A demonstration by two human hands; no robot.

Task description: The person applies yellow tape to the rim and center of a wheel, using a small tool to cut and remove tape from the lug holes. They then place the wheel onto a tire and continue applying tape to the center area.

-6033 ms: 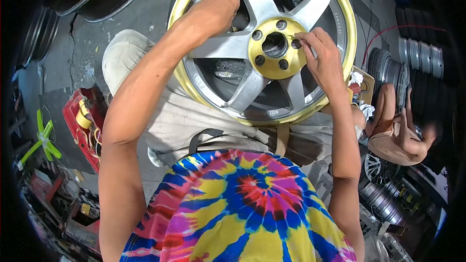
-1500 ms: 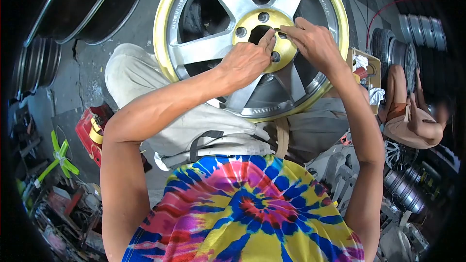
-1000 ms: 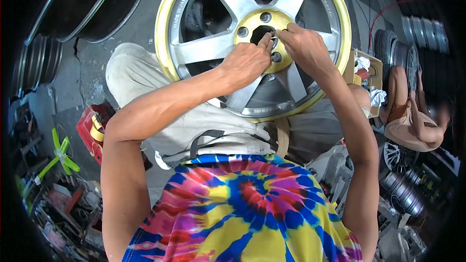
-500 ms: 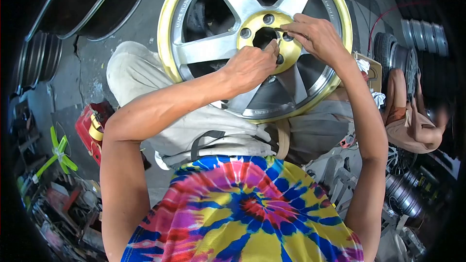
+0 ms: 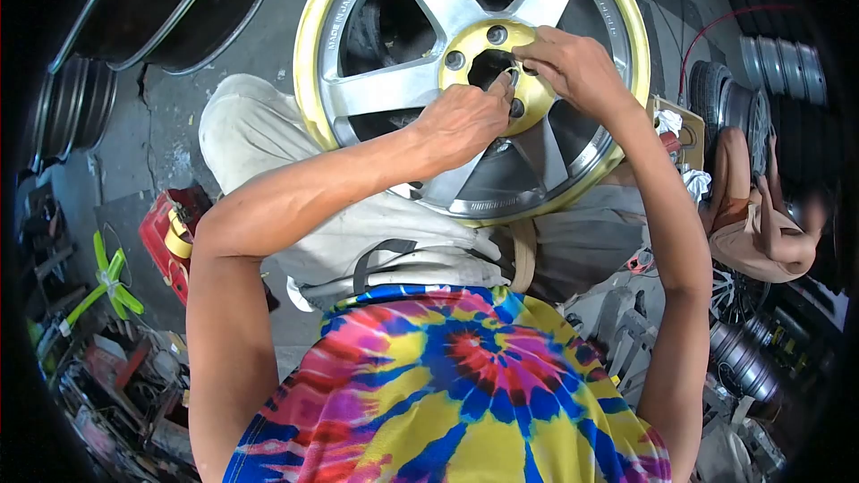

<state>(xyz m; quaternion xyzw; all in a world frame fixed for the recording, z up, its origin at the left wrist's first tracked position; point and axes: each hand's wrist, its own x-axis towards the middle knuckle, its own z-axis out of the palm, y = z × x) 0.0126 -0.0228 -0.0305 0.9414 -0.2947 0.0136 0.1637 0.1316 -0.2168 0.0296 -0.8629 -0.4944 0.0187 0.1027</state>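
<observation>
A silver spoked wheel rim (image 5: 371, 94) with a yellow-covered outer lip and hub lies across the person's lap. My left hand (image 5: 465, 121) rests over the lower left of the hub, its thumb and fingers drawn together at the edge of the centre hole (image 5: 488, 64). My right hand (image 5: 577, 72) reaches in from the right, fingertips pinched at the hole's upper right edge, close to the left fingertips. Whatever thin piece may be between the fingers is too small to make out. Bolt holes (image 5: 497, 34) show around the hub; the right hand hides part of it.
Large rims (image 5: 165, 4) stand at the upper left. A red box (image 5: 170, 233) with a yellow tape roll (image 5: 178, 239) sits left of the person. At right are a cardboard box (image 5: 691, 139), a tire (image 5: 709, 94) and another seated person (image 5: 761, 237). A green fan (image 5: 109, 283) lies lower left.
My right hand has shifted slightly left and its fingers have closed in more at the hole's edge. My left hand stays almost in place. The rim has moved only slightly.
</observation>
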